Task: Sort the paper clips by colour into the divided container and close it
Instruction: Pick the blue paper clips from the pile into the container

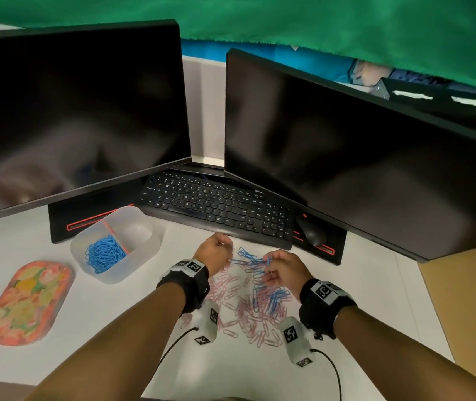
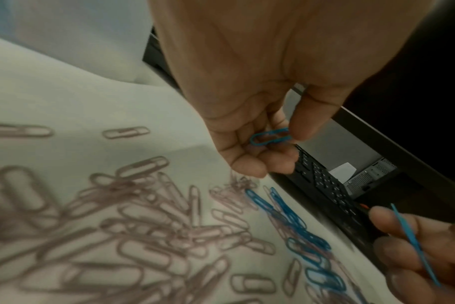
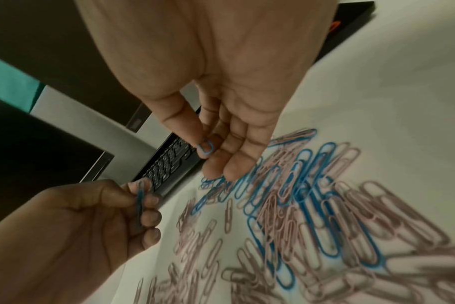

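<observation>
A loose pile of pink and blue paper clips (image 1: 254, 299) lies on the white desk in front of the keyboard. My left hand (image 1: 222, 248) hovers over the pile's far left edge and pinches one blue clip (image 2: 270, 136) between thumb and fingers. My right hand (image 1: 270, 264) hovers over the blue cluster and pinches another blue clip (image 3: 205, 148) at its fingertips. The translucent divided container (image 1: 147, 247) stands open to the left. Its near compartment holds several blue clips (image 1: 105, 254); the far compartment looks empty. The floral lid (image 1: 27, 302) lies flat further left.
A black keyboard (image 1: 216, 206) and mouse (image 1: 312, 231) sit just beyond the pile. Two dark monitors (image 1: 80, 111) stand behind them, and their bases edge the work area. A brown surface (image 1: 468, 299) borders the desk on the right.
</observation>
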